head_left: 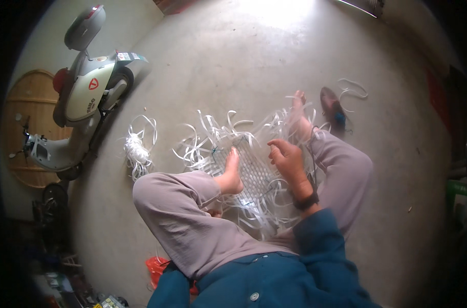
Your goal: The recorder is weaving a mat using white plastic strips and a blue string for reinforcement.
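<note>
A piece of woven white plastic strapping lies on the floor between my legs, with loose strips fanning out around its edges. My left bare foot rests on its left part. My right hand is over the weave's right side, its fingers curled and thumb near the index finger; what they hold, if anything, I cannot make out. Strips beyond this hand are smeared by motion. A little skin, perhaps my left hand, shows below my left lower leg beside the weave; its fingers are hidden.
A bundle of white strips lies left of the weave. A dark shoe and a loose strip are beyond my right foot. A scooter stands at the left by a round wooden board. A red bag sits near my left hip.
</note>
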A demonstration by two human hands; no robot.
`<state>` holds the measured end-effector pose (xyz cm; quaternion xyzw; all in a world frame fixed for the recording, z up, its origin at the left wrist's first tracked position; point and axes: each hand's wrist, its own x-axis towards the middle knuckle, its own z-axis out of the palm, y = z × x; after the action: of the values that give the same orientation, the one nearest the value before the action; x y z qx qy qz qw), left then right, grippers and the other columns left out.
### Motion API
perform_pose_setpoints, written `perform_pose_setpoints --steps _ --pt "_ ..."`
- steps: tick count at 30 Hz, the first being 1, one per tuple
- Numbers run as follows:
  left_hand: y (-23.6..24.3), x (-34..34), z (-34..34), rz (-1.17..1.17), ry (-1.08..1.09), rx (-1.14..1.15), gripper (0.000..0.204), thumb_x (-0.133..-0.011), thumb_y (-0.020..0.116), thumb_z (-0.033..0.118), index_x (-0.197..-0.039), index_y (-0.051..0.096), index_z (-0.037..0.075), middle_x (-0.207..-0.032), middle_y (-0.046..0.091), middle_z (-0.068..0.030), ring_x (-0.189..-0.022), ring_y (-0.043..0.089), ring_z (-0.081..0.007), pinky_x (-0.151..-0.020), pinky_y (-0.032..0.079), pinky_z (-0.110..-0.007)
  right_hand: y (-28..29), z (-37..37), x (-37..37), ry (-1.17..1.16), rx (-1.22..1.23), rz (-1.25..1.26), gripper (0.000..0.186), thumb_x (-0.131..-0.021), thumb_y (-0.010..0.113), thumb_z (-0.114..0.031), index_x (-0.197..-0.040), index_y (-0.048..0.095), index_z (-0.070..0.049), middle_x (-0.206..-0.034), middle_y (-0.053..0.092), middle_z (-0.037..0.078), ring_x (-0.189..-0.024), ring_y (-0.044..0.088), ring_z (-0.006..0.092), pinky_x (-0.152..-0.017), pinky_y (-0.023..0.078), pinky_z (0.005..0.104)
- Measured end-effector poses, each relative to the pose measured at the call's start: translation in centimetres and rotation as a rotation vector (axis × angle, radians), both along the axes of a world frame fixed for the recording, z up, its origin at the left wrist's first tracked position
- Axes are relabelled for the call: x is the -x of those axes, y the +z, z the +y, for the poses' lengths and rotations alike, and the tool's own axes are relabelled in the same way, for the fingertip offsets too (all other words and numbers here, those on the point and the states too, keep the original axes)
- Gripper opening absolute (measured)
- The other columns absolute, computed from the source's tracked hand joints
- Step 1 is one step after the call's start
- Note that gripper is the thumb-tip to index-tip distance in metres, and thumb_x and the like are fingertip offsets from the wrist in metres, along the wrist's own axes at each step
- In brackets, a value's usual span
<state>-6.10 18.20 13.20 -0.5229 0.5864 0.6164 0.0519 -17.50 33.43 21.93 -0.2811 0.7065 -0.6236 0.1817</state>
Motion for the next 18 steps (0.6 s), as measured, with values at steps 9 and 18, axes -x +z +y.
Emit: perform_pose_setpoints --steps 9,18 --pt "4.4 2.3 -0.7 0.181 0.177 -0.117 0.106 -0.071 0.054 0.066 -0.151 0.011 0.012 -0.158 0.011 -0.0120 -0.146 0.008 -0.0278 -0.117 0.008 -0.046 1.8 0.7 0.6 -0.047 0.082 -0.090 0.015 -0.090 0.056 -0.009 -0.097 0.067 -0.002 -0.066 0.066 0.008 -0.057 0.064 0.0129 -0.053 0.050 0.0266" --pt "2.5 0.6 0.4 0.123 0.299 -0.244 0.101 -0.078 0.045 0.079 -0.154 0.011 0.023 -0.161 0.005 -0.0070 -0.147 0.006 -0.0269 -0.116 0.008 -0.050 -5.7 -0.5 0.6 -0.050 -0.265 -0.095 0.023 -0.083 0.057 -0.018 -0.094 0.070 -0.002 -0.078 0.069 0.018 -0.072 0.068 0.0310 -0.069 0.053 0.0389"
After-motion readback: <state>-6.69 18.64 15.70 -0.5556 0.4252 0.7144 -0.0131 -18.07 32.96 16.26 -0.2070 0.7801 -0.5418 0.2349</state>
